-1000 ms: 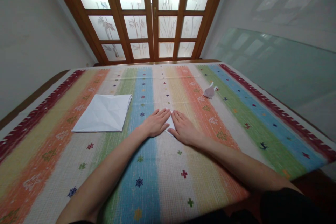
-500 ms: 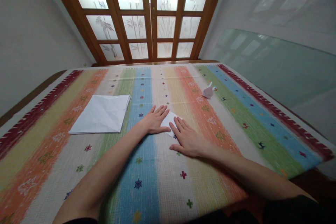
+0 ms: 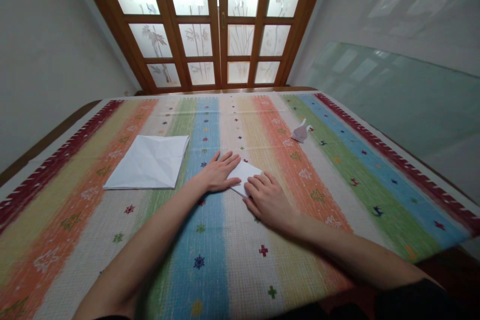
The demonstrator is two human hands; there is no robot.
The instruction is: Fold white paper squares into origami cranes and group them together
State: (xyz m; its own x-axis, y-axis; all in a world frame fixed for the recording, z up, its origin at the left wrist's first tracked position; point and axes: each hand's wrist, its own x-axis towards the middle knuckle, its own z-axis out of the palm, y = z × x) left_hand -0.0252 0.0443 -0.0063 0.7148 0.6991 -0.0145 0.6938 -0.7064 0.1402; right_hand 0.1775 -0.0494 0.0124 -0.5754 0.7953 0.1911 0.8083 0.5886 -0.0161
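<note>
Here, 2 hands (image 3: 220, 174) (image 3: 272, 201) touch 1 folded paper (image 3: 245, 170), 1 paper figure (image 3: 300, 133) beyond.

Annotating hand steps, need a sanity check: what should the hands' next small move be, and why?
Probably a gentle lift of the right edge of the small white paper with the right hand, the left hand bracing. The right fingers look curled at that edge, while the left hand lies spread along the left side, its thumb reaching onto the sheet.
</note>
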